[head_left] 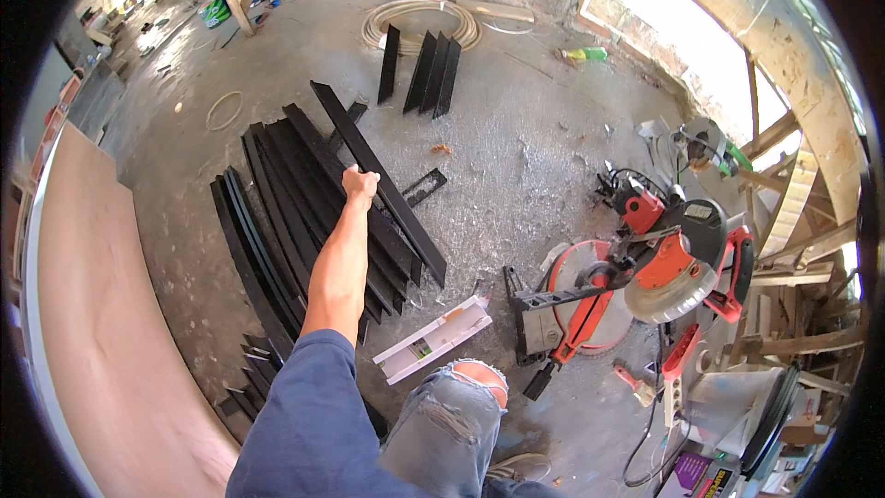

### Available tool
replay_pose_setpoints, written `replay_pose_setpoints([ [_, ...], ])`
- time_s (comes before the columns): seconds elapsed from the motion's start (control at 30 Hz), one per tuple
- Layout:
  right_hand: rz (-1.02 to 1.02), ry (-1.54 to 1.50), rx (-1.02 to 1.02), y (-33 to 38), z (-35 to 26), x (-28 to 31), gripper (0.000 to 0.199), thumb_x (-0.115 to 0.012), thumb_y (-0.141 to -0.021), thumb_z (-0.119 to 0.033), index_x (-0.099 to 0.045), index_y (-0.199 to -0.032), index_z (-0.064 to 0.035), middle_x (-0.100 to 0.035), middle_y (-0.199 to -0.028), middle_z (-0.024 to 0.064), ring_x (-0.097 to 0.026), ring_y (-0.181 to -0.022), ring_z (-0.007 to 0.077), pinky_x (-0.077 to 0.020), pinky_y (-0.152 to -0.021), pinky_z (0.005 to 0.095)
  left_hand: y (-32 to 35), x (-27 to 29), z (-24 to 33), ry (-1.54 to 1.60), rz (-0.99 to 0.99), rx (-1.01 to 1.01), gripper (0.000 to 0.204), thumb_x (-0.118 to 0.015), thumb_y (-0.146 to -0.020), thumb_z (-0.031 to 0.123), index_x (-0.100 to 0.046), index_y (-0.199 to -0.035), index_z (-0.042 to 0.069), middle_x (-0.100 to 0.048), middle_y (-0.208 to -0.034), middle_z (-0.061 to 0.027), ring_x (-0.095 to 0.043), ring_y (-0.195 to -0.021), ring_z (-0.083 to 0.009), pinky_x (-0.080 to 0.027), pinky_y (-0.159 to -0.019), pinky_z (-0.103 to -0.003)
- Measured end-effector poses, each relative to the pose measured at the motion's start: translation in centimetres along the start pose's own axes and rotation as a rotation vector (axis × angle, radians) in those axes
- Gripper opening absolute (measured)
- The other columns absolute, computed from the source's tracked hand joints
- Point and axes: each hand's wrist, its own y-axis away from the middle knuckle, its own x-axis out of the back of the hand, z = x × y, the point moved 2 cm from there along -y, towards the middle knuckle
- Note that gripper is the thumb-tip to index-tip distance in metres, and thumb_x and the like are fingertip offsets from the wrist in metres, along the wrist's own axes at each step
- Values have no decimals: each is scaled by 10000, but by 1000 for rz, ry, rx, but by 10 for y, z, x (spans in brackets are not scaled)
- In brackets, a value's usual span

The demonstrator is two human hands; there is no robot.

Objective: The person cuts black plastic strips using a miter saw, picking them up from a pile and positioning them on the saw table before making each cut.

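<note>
My left hand (pixel 360 184) is closed around a long black metal bar (pixel 392 198), which slants from upper left to lower right. Beside and partly beneath it, several long black metal bars (pixel 277 189) lie side by side on the concrete floor. A short slotted black piece (pixel 425 187) sticks out to the right of the held bar. Farther off, several short black angle pieces (pixel 431 74) rest on the floor. Near my bent knee (pixel 452 415), in torn jeans, lies a white channel-shaped tray (pixel 433 339). My right hand does not show.
A red and black miter saw (pixel 636 277) stands at right, with a brush (pixel 634 385) and cables near it. A coiled hose (pixel 422 26) and a green bottle (pixel 584 53) lie at the back. A large wooden panel (pixel 120 332) runs along the left. Wooden framing (pixel 802 249) edges the right.
</note>
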Motion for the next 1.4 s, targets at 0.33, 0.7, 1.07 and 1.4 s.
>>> replay_pose_setpoints([
  [0.33,6,41,-115,0,13,-5,665,-488,-964,-495,-613,-1128,137,-677,-1024,240,-658,-737,293,-540,-608,336,-15,-7,-15,-416,10,-140,313,-707,-670,113,-632,-915,-67,-687,-946,-273,-679,-956,-398,-543,-843,-438],
  [0.7,-55,-78,-38,-26,47,-19,688,-438,-926,-578,-618,-951,85,-658,-834,205,-630,-663,278,-537,-575,334,147,12,25,-56,-87,-350,265,-702,-847,121,-663,-1030,-68,-697,-901,-210,-705,-829,-294,-557,-734,-357],
  [1.07,-138,-127,-1,-14,-12,-89,437,-546,-939,-400,-640,-938,26,-652,-813,132,-601,-658,209,-477,-566,292,136,304,-109,-401,594,-26,358,-689,-850,198,-631,-1100,-51,-658,-1038,-220,-640,-958,-343,-496,-871,-441],
  [1.4,-191,-235,-118,-28,17,-107,375,-550,-957,-329,-653,-989,30,-658,-877,115,-608,-749,192,-478,-659,286,85,360,-170,-372,215,408,371,-750,-769,210,-686,-920,-123,-706,-918,-260,-683,-895,-321,-488,-794,-415],
])
